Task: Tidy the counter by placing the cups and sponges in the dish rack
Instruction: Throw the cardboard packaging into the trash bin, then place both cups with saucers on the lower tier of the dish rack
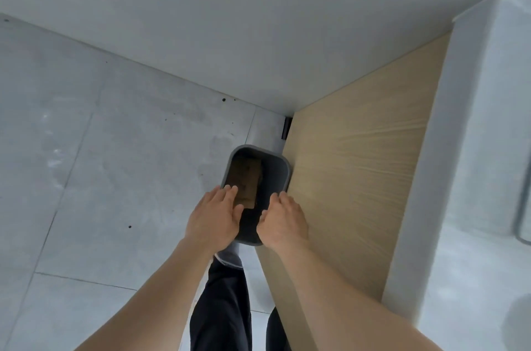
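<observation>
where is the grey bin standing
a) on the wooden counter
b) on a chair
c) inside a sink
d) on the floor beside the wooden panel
d: the grey bin stands on the tiled floor, close against the wooden panel, with the left hand and right hand over its near rim.

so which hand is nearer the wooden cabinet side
Right. The right hand is at the bin's right rim, up against the wooden cabinet side. The left hand is at the bin's left rim, further away.
</observation>
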The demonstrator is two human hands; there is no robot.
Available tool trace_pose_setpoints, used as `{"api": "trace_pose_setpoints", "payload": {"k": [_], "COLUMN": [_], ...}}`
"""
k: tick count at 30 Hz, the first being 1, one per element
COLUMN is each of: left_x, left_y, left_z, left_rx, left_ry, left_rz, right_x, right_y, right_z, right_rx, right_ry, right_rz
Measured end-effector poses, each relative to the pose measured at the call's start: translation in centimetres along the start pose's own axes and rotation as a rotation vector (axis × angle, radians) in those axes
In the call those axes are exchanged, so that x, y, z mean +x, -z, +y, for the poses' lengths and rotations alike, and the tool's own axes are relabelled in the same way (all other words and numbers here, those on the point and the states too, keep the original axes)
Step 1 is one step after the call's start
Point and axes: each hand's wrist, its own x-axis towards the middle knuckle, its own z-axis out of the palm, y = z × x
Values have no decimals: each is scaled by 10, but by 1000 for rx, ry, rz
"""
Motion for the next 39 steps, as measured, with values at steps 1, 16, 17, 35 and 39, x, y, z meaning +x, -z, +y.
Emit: {"api": "trace_pose_setpoints", "payload": {"k": [1,16,17,35,39], "left_x": [-5,-128,-136,-223,-236], "left_y": [7,121,127,163,144], "left_z": [1,45,51,205,242], "left_rx": [28,209,213,244,248], "left_ry": [-19,-116,-121,-339,-348], "left_rz": [7,146,159,348,345], "right_x": [-6,-146,-158,-286,-295], "right_y": [6,118,124,192,188], "right_z": [0,10,12,121,165], "right_rx": [-8,-59,-49,65,117], "right_ry": [15,210,219,276,258], "right_rz": [3,212,251,607,641]}}
